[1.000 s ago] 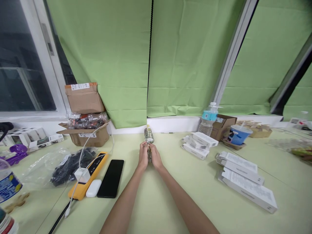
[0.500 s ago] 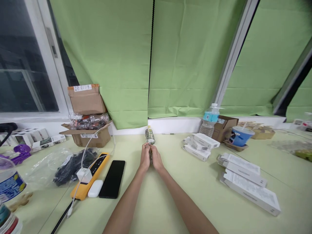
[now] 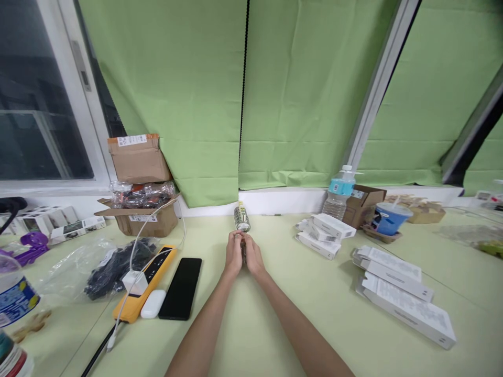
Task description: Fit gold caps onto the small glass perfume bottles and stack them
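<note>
Both my arms reach forward over the pale green table (image 3: pixel 275 314). My left hand (image 3: pixel 233 257) and my right hand (image 3: pixel 253 257) are pressed together, fingers closed around a small dark object (image 3: pixel 243 252) between them, which I cannot make out. Just beyond my fingertips stands a small clear bottle (image 3: pixel 241 219) with a yellow label, near the back wall. Whether the held object touches that bottle is unclear.
Left: a black phone (image 3: pixel 181 288), a white case (image 3: pixel 153 303), a yellow power strip (image 3: pixel 143 283) with charger, a bag of dark cables (image 3: pixel 110 264), cardboard boxes (image 3: pixel 137 220). Right: white boxes (image 3: pixel 404 298), more white boxes (image 3: pixel 324 233), a water bottle (image 3: pixel 340 193), a blue cup (image 3: pixel 387 219).
My hands stay clasped in the same place around the small object. Only the camera view has shifted slightly.
</note>
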Motion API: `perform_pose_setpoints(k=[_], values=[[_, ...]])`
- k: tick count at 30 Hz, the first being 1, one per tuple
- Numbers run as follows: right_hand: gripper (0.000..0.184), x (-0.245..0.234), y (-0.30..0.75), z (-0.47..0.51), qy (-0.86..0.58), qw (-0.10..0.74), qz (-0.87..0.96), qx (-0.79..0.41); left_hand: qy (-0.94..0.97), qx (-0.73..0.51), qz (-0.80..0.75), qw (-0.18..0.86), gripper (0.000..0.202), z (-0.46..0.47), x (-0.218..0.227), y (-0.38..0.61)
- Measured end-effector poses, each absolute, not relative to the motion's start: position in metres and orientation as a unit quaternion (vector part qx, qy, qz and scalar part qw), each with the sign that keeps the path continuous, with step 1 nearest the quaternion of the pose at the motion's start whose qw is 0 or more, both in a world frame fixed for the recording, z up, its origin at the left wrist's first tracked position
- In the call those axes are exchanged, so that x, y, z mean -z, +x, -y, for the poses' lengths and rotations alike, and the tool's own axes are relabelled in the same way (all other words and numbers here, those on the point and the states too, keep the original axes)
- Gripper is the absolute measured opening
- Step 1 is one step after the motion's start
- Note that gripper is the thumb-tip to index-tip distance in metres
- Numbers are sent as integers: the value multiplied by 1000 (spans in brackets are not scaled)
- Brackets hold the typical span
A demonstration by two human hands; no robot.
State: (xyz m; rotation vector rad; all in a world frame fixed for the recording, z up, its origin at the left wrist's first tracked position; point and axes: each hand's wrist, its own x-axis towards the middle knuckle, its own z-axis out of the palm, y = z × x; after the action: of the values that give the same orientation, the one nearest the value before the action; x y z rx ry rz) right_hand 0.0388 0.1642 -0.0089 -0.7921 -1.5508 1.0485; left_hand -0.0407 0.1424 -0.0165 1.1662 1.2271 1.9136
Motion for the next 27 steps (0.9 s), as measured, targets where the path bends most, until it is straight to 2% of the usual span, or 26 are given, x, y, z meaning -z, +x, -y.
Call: perform_pose_setpoints(k=[5, 14, 27], values=[[60, 12, 41, -168, -369, 522, 615, -462, 398, -720, -470, 318, 39, -141, 13, -43], [53, 4, 39, -158, -331, 518, 658, -435, 447, -716, -443, 304, 31, -145, 19, -40], [52, 10, 39, -163, -345, 523, 659, -417, 463, -708, -448, 288, 34, -146, 19, -41]])
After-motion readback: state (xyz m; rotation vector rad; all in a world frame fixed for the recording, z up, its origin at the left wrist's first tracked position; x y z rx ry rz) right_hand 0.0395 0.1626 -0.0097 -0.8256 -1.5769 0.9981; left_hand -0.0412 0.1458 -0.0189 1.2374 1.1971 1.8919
